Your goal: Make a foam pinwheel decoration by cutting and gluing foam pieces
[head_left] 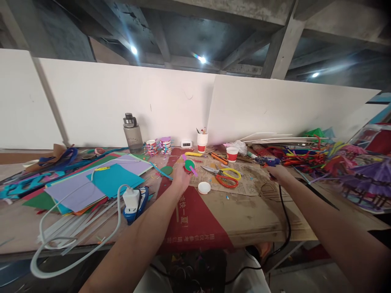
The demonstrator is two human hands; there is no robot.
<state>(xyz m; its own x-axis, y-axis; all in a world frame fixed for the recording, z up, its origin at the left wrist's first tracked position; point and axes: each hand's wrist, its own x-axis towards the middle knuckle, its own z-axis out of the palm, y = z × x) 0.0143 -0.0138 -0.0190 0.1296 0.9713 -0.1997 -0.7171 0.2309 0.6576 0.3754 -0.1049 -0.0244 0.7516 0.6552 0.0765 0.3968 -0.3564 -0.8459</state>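
Observation:
My left hand (181, 174) is closed around a small round piece with a green top (189, 165), and purple strips stick out from it. Over on the right, my right hand (280, 174) grips a blue glue gun (270, 161), whose black cord (287, 219) runs down past the table edge. Between the hands lie scissors (226, 179) with orange and yellow handles. A white round cup piece (204, 187) rests on the cardboard (244, 215) near my left hand. Just left of that hand is a green paper disc (166, 170).
Coloured paper sheets (119, 179), a power strip (134, 205) and a white cable lie left. Behind stand a bottle (133, 134), strip-decorated cups (165, 145), a small digital clock (186, 144), stacked cups (202, 142) and a red-white cup (232, 154). Pipe cleaners (299, 158) crowd the right.

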